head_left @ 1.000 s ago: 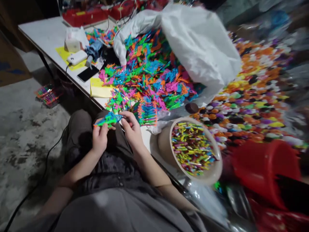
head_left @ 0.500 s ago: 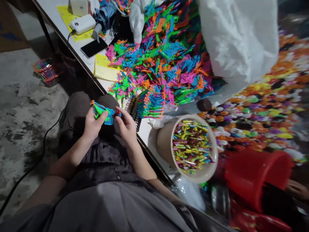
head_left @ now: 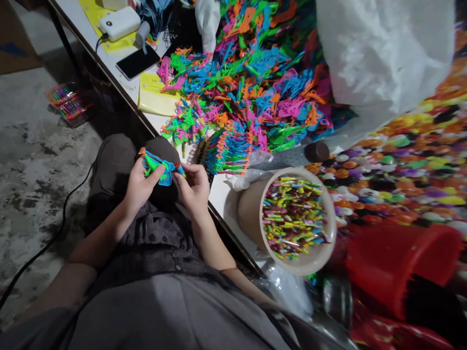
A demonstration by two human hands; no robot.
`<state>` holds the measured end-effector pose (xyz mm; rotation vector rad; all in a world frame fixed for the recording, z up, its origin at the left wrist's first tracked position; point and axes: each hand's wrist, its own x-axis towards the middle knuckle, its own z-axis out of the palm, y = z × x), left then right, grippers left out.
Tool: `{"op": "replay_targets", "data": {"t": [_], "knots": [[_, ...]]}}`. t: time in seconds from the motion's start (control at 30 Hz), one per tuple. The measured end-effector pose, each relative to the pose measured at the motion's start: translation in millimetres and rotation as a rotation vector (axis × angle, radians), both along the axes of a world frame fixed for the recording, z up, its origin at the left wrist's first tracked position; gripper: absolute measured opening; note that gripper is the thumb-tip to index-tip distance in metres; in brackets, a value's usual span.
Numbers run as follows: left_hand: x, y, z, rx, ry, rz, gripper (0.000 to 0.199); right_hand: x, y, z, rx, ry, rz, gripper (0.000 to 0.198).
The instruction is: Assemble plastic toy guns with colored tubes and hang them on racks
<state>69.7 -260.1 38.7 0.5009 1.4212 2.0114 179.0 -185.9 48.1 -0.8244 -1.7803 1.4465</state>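
Above my lap, my left hand (head_left: 138, 182) is closed around a blue-and-green plastic toy part (head_left: 160, 167) with an orange piece along its top; its blue end has a mesh look. My right hand (head_left: 195, 184) pinches a small red-and-blue tube-like piece (head_left: 179, 168) with thumb and fingers. That piece meets or nearly meets the right end of the toy part; whether they are joined I cannot tell. To the right of my hands, a row of blue, orange and pink toy parts (head_left: 229, 150) stands packed together at the table edge.
A heap of bright plastic parts (head_left: 248, 82) covers the table. Beside me stands a beige bucket (head_left: 251, 209) of short coloured tubes. Farther right are a red bucket (head_left: 379, 262) and many coloured pieces (head_left: 386, 175). A phone (head_left: 137, 62) and a power bank (head_left: 119, 23) lie at upper left.
My right hand has brought the small tube-like piece up against the right end of the toy part. The left hand keeps its hold. The view has shifted slightly.
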Motion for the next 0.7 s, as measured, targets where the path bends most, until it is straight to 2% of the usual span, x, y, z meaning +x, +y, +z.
{"op": "replay_targets", "data": {"t": [0.17,0.4,0.57,0.7], "knots": [[1,4,-3.6,-0.027,0.022,0.016,0.034,4,4,0,0.022,-0.054,0.022,0.031],[-3,3,-12.3,-0.087,0.037,0.079,0.034,5,5,3,0.090,-0.146,0.132,0.021],[-12,4,-15.0,-0.116,0.018,0.027,0.036,3,4,3,0.140,-0.206,0.192,0.019],[-23,10,-14.5,-0.052,-0.049,-0.032,0.040,-8,27,9,0.189,-0.257,0.280,0.019]]}}
